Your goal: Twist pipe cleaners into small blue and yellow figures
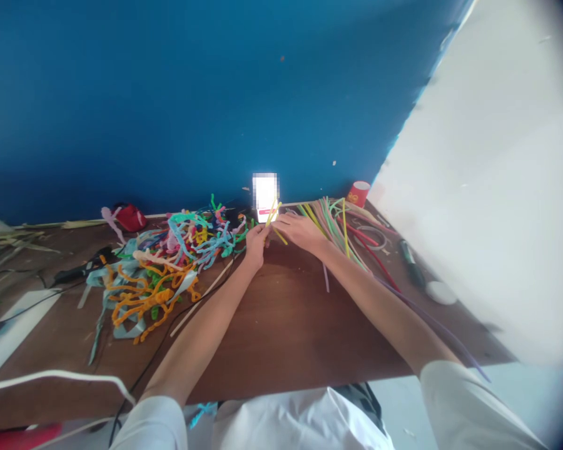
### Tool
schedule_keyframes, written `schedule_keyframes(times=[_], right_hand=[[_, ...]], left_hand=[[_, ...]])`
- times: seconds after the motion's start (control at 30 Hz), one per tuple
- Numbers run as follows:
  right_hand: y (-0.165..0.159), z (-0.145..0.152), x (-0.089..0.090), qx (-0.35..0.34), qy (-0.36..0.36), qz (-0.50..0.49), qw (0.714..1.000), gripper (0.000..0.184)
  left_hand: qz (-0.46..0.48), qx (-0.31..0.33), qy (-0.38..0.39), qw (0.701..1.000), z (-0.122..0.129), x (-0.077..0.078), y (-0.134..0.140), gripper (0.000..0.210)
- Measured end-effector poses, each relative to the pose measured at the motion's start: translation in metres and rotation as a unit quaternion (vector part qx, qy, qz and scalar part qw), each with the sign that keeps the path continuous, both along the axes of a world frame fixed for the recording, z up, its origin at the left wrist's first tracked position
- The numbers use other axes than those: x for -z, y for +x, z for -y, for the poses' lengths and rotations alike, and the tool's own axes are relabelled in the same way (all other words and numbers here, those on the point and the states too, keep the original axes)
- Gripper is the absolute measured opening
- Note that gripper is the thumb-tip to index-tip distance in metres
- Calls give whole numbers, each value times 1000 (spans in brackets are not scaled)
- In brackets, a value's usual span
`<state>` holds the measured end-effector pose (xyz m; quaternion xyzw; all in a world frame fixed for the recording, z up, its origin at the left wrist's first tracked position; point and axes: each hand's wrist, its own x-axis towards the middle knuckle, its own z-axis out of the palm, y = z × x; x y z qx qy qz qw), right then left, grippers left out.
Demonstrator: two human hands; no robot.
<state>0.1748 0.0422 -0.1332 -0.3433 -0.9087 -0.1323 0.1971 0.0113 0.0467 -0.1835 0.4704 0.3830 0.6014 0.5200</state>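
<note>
Close together near the back of the brown table, both my hands are at a yellow pipe cleaner (269, 212). My left hand (256, 245) is closed on it, with its ends sticking up above the fingers. My right hand (302, 231) reaches in from the right, fingertips pinched at the same piece, and a yellow end slants down below them. The exact grip of the fingertips is too small to make out. Just behind my hands stands a phone (265, 199) with a bright screen. Right of my right hand lies a bundle of straight pipe cleaners (331, 215) in green, yellow and other colours.
Left of my hands is a tangled heap of bent, colourful pipe cleaners (154, 290). A red cup (358, 194) stands at the back right. A dark green bottle or marker (411, 262) and a white round thing (441, 292) lie near the white wall. Cables cross the left side.
</note>
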Motion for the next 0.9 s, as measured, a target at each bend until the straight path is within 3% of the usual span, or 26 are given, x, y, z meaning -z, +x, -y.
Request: schedule_keyframes(times=[0.23, 0.43, 0.67, 0.83, 0.9], right_hand=[[-9, 0, 12, 56, -22, -38, 997, 31], [-22, -1, 21, 138, -147, -183, 962, 34], [-24, -11, 26, 131, -273, -355, 885, 29], [-25, -9, 24, 152, -378, -467, 784, 29], [-25, -7, 22, 153, -414, -478, 759, 26]], left_hand=[[10, -2, -2, 1000, -1, 2, 2, 28], [-16, -30, -3, 999, -2, 6, 4, 30], [-91, -47, 22, 994, 2, 6, 6, 27], [-96, -22, 53, 994, 3, 8, 8, 29], [-100, -15, 59, 993, 2, 9, 8, 29]])
